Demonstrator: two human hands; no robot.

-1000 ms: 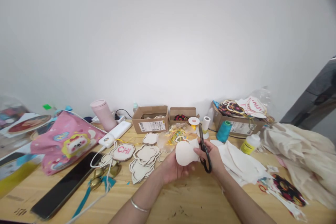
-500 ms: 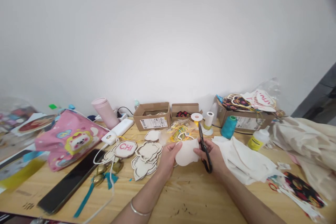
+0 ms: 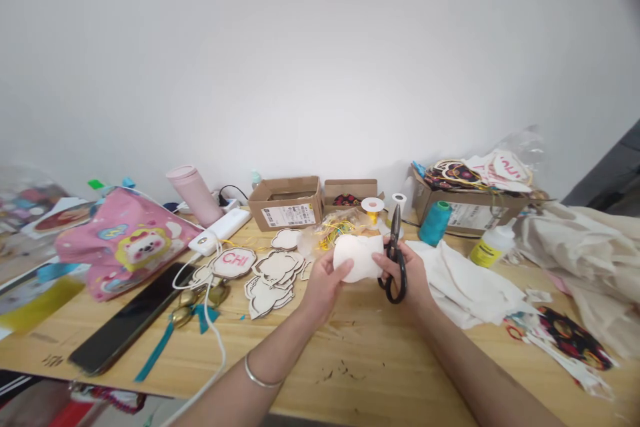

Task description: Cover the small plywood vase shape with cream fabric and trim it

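My left hand (image 3: 324, 283) is closed around a round white fabric-covered piece (image 3: 356, 257), thumb on its front, held above the wooden table (image 3: 350, 360). My right hand (image 3: 407, 273) grips black scissors (image 3: 395, 257) by the handles, blades pointing up, and its fingers also touch the right edge of the white piece. A silver bangle sits on my left wrist. Just left of my hands lies a pile of cut wooden shapes (image 3: 273, 277), one marked "CHI" (image 3: 235, 260).
Cardboard boxes (image 3: 286, 203) and thread spools (image 3: 434, 221) line the back of the table. White cloth (image 3: 465, 287) lies right of my hands, a glue bottle (image 3: 487, 250) beyond it. A pink bag (image 3: 125, 240), phone (image 3: 130, 327), power bank and cables lie left.
Both hands lifted the white piece slightly and turned it. The scissors swung from leaning left to standing upright. The camera tilted, so the table edge now shows at the bottom.
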